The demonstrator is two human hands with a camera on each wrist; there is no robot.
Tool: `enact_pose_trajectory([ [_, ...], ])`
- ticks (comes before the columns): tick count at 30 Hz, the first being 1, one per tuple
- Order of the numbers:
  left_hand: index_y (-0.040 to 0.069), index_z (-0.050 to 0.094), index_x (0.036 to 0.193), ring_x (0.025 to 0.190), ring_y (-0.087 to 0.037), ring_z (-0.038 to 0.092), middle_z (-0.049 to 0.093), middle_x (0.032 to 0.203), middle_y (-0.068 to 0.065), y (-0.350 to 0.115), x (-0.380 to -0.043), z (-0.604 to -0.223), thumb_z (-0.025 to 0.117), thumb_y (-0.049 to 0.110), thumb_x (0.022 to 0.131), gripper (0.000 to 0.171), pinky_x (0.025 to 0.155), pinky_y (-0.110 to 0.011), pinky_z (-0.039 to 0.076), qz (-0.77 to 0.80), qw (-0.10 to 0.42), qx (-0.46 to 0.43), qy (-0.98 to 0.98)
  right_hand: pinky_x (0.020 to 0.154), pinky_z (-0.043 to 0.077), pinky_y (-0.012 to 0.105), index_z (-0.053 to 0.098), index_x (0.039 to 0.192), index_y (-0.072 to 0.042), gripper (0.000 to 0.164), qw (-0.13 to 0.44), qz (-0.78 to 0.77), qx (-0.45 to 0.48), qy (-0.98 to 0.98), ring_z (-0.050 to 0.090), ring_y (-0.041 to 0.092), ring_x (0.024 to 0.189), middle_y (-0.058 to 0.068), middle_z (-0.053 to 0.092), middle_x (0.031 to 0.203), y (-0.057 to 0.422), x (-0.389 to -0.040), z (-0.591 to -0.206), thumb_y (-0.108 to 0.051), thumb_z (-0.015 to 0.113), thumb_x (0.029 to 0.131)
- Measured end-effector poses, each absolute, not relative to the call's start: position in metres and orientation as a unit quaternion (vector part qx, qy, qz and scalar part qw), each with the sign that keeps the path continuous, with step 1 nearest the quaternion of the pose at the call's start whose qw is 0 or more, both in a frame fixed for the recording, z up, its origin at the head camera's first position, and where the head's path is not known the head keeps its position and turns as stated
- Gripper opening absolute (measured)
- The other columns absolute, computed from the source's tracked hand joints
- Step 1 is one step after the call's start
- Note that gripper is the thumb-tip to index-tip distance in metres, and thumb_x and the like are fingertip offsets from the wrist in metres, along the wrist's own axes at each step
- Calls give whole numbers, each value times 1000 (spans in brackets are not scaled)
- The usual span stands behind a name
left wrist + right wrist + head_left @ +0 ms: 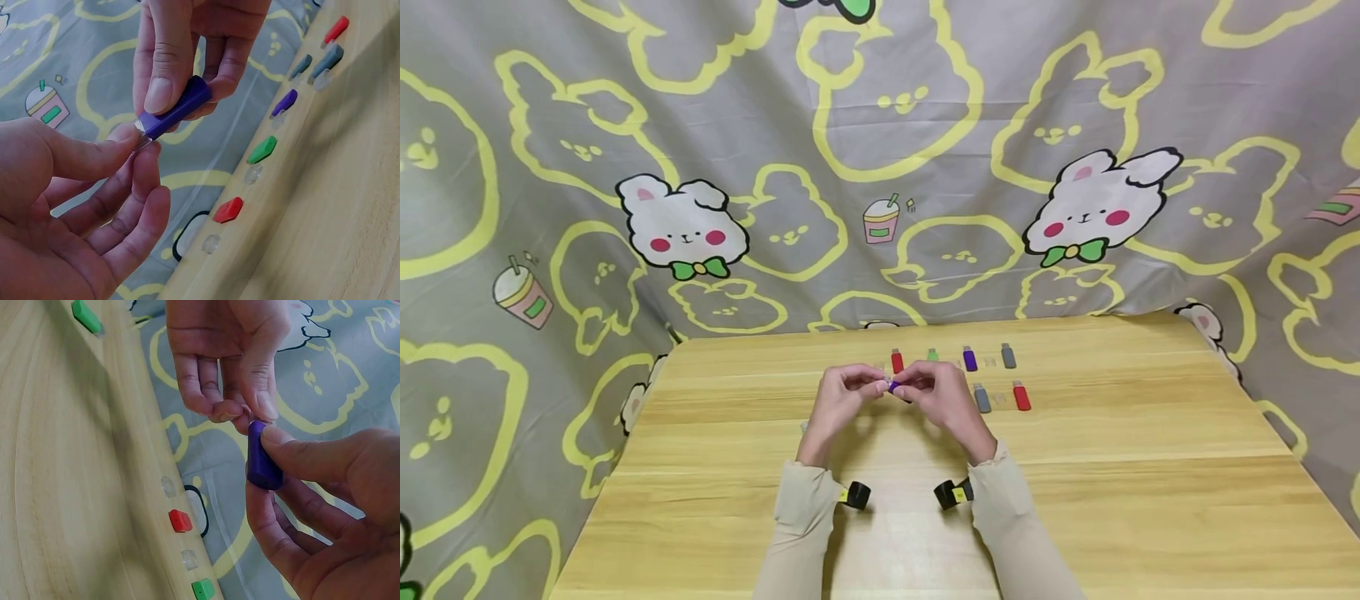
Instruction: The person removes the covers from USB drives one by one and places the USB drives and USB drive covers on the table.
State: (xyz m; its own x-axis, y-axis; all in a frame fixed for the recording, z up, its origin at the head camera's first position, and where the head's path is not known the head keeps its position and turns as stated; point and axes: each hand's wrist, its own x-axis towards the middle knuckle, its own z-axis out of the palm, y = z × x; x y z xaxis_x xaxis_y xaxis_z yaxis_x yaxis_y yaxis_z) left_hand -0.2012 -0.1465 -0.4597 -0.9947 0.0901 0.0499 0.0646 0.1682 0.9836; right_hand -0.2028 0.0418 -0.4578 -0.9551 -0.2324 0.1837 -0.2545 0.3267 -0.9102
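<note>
A purple USB flash drive [181, 109] is held up above the table between both hands. My right hand [946, 398] pinches its purple body with thumb and fingers, as the right wrist view shows. With thumb and fingertips my left hand [842, 402] pinches the clear cap [143, 142] at the drive's metal connector end. The connector shows partly through the cap; the left fingertips hide the rest, so I cannot tell how far the cap sits on it.
On the wooden table [1112, 467], a back row holds red [897, 360], green [933, 355], purple [970, 359] and grey [1008, 356] drives beside loose clear caps. Nearer lie another grey drive [982, 398] and red drive [1019, 396]. A green drive [86, 317] lies apart. Patterned cloth [880, 267] hangs behind.
</note>
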Motion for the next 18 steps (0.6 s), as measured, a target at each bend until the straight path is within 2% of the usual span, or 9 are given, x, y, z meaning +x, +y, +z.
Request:
enact_pose_trajectory([
  [3,-8,76,97,85,-35,73,75,93,-19,-147,-201,-459,75,-7,88,9,82,-46,61,648,17,48,760,68,59,25,80,94,-7,10,14,561,146,-815,72,16,77,5,76,90,41,-203,-458,-5,84,85],
  [6,-8,76,100,84,-30,72,75,95,-19,-151,-201,-457,76,-4,90,11,82,-43,61,641,18,51,766,70,60,27,80,94,-7,10,11,557,146,-817,72,16,78,5,76,91,40,-203,-457,-6,83,85],
  [12,-5,76,98,72,-16,66,74,90,-16,-173,-199,-455,76,-3,89,9,71,-28,60,619,-72,-9,782,72,59,27,78,92,-8,10,8,528,109,-842,71,16,79,5,76,91,58,-205,-457,-2,83,85],
  [15,-6,75,98,73,-16,66,74,91,-18,-180,-199,-453,76,-3,90,9,74,-32,61,629,-66,-14,775,70,59,28,78,94,-5,11,11,535,95,-839,71,19,79,7,76,92,71,-207,-458,0,82,85],
  [18,-5,75,100,76,-17,67,74,92,-17,-179,-201,-452,76,0,91,11,81,-42,61,627,-47,0,778,71,60,30,78,102,-2,15,13,539,106,-836,72,25,83,11,75,94,78,-209,-459,0,80,88],
])
